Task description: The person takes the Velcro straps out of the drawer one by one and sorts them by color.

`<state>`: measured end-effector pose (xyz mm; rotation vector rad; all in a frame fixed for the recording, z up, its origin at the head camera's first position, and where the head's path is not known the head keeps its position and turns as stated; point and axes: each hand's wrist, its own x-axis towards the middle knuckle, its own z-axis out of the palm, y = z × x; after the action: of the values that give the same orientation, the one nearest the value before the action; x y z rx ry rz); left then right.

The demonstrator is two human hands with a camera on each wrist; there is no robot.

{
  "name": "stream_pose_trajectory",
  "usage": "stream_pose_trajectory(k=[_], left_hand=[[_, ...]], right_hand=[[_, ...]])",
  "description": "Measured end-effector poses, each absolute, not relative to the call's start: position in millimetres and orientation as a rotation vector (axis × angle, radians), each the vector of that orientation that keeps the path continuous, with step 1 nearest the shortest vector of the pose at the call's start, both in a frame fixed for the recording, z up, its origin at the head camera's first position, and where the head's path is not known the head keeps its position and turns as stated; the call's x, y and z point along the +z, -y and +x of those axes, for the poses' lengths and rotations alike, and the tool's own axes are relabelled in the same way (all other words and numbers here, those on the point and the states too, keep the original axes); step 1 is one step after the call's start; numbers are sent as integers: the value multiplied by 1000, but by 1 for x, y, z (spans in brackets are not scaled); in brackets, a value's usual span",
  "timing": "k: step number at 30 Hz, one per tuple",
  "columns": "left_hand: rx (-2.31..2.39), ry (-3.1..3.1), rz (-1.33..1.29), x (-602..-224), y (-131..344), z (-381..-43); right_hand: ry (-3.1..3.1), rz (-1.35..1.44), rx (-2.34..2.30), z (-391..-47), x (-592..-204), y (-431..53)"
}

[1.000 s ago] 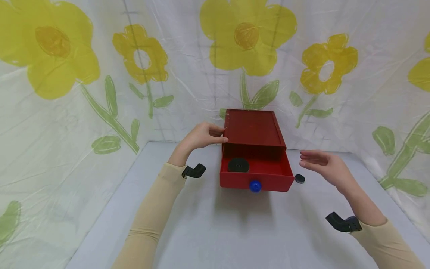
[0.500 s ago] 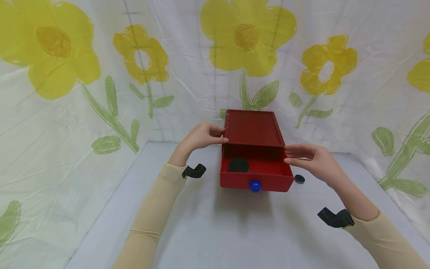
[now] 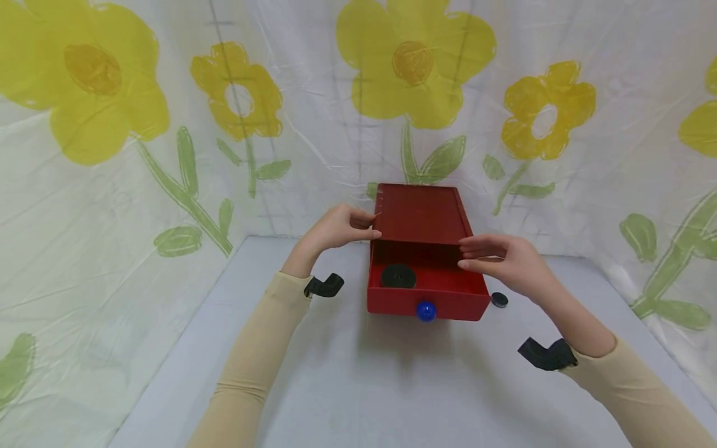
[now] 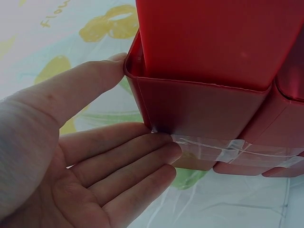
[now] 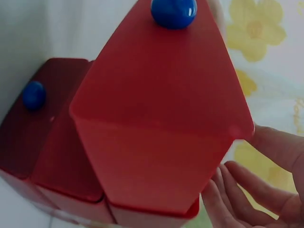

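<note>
A red drawer cabinet [image 3: 422,214] stands at the back with its top drawer [image 3: 431,305] pulled out. The drawer has a blue round knob [image 3: 426,312] and holds a black disc [image 3: 398,276] with a small centre hole. My left hand [image 3: 336,227] touches the cabinet's left side; in the left wrist view its fingers [image 4: 137,166] are straight and the thumb meets the housing's front edge. On the right, my right hand [image 3: 510,264] is beside the cabinet's right side, fingers extended. The right wrist view shows its thumb [image 5: 278,145] by the drawer's edge; contact there is unclear.
A small dark round piece [image 3: 500,300] lies on the white table [image 3: 392,392], right of the drawer. Lower drawers [image 5: 61,142] show in the right wrist view, one with a blue knob [image 5: 34,96]. A flower-printed sheet [image 3: 313,143] hangs behind.
My right hand has moved left from beside the small dark piece to the cabinet's right side. The left hand and the drawer have stayed in place.
</note>
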<state>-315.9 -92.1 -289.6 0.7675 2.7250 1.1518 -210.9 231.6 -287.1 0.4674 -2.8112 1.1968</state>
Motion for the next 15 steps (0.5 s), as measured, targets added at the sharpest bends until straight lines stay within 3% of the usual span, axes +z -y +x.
stream_pose_trajectory(k=[15], left_hand=[[1159,-2724,763,-288,92,-314]], right_hand=[[2826,737,1207,-232,-300,-188]])
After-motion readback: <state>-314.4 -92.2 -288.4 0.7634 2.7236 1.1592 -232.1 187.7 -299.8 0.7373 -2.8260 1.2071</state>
